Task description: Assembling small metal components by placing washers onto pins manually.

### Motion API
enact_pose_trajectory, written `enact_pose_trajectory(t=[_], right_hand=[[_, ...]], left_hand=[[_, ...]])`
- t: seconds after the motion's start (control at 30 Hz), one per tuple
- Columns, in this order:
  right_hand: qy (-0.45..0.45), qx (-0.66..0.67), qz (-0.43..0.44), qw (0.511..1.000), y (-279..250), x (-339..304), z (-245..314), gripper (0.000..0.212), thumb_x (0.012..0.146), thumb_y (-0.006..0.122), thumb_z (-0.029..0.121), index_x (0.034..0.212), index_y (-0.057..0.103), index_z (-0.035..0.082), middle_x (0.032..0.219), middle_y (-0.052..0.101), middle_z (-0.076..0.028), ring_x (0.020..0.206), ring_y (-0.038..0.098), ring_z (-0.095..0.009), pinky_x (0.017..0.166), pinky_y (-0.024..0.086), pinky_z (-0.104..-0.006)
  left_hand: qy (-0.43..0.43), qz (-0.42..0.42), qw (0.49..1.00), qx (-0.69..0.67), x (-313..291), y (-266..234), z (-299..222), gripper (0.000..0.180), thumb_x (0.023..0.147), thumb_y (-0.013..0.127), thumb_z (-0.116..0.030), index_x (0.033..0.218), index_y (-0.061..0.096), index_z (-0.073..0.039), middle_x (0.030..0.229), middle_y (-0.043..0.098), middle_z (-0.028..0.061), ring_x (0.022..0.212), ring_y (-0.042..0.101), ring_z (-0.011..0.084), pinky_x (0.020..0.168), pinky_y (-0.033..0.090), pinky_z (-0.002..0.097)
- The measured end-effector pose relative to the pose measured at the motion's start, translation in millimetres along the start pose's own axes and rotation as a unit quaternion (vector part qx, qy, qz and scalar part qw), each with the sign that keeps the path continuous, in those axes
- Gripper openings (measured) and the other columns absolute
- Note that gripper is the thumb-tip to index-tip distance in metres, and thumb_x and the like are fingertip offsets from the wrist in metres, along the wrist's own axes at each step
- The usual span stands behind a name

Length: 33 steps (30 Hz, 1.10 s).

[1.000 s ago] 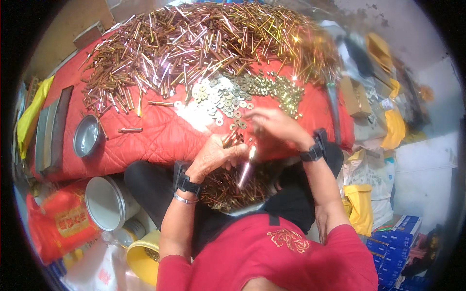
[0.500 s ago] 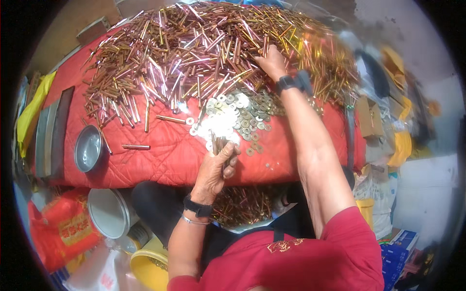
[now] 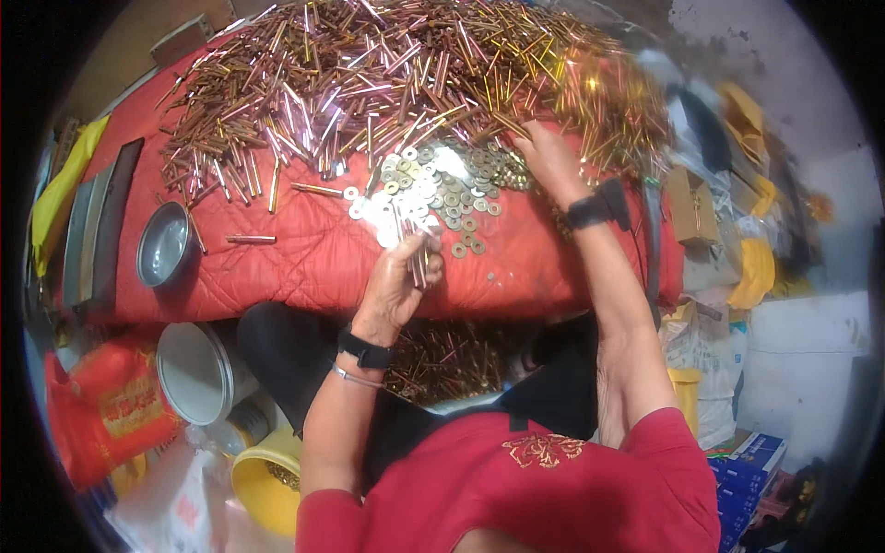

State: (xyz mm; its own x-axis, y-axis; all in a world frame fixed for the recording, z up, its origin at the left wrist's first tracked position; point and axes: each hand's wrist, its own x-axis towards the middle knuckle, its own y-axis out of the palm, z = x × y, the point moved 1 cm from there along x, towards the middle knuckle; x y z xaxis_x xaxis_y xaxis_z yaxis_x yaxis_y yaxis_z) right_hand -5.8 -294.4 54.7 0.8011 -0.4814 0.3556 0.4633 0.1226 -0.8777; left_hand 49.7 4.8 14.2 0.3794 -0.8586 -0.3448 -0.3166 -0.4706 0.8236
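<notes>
A wide heap of shiny, gold-pink metal rods (image 3: 369, 74) covers the far part of a red quilted cloth (image 3: 304, 276). In front of it lies a spread of flat, round washers (image 3: 461, 198), some washed out by glare. My left hand (image 3: 398, 276) is closed around a small bunch of metal rods, their upper ends over the near washers. At the heap's near edge, right of the washers, my right hand (image 3: 550, 161) has its fingertips together on rods; how many it grips is hidden. A loose rod (image 3: 251, 240) lies left of my left hand.
A grey metal bowl (image 3: 166, 244) stands at the cloth's left. Below the table edge are more rods (image 3: 442, 364), a white bucket (image 3: 195, 373), a yellow bucket (image 3: 263, 475) and a red bag (image 3: 115, 410). An open cardboard box (image 3: 693, 207) is at the right.
My right hand has drawn back from deeper in the heap toward its near edge. My left hand keeps the rods beside the washers. The view has shifted slightly.
</notes>
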Motion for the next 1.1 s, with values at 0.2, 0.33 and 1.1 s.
enact_pose_trajectory(t=[0.2,0.33,1.1], right_hand=[[-0.087,-0.099,-0.156,0.979,-21.5,-19.9,24.6,0.012,0.079,0.064,0.009,0.090,0.062,0.011,0.096,0.060,-0.005,0.091,0.058,-0.027,0.077,0.043,-0.0394],[-0.132,-0.125,-0.254,0.950,-37.9,-33.2,40.5,0.016,0.077,0.064,0.007,0.092,0.063,0.011,0.102,0.057,-0.004,0.096,0.053,-0.025,0.082,0.039,-0.0382],[-0.032,0.157,0.033,0.987,-23.8,-120.4,73.2,0.030,0.081,0.067,0.013,0.111,0.063,0.008,0.083,0.067,-0.014,0.073,0.066,-0.025,0.068,0.051,-0.0343]], left_hand=[[0.051,0.001,0.998,-0.026,4.0,-4.4,0.7,0.032,0.093,0.056,-0.009,0.120,0.049,0.006,0.090,0.060,0.0097,0.081,0.061,0.0184,0.085,0.056,0.0369],[0.092,0.004,0.994,-0.064,5.7,-2.0,4.1,0.026,0.090,0.058,-0.006,0.114,0.052,0.003,0.093,0.062,0.0119,0.091,0.064,0.0253,0.090,0.054,0.0483],[0.064,-0.059,0.995,0.045,-1.6,-3.9,-3.2,0.020,0.090,0.062,-0.021,0.100,0.060,-0.004,0.069,0.056,0.0005,0.045,0.039,0.0024,0.039,0.028,0.0162]])
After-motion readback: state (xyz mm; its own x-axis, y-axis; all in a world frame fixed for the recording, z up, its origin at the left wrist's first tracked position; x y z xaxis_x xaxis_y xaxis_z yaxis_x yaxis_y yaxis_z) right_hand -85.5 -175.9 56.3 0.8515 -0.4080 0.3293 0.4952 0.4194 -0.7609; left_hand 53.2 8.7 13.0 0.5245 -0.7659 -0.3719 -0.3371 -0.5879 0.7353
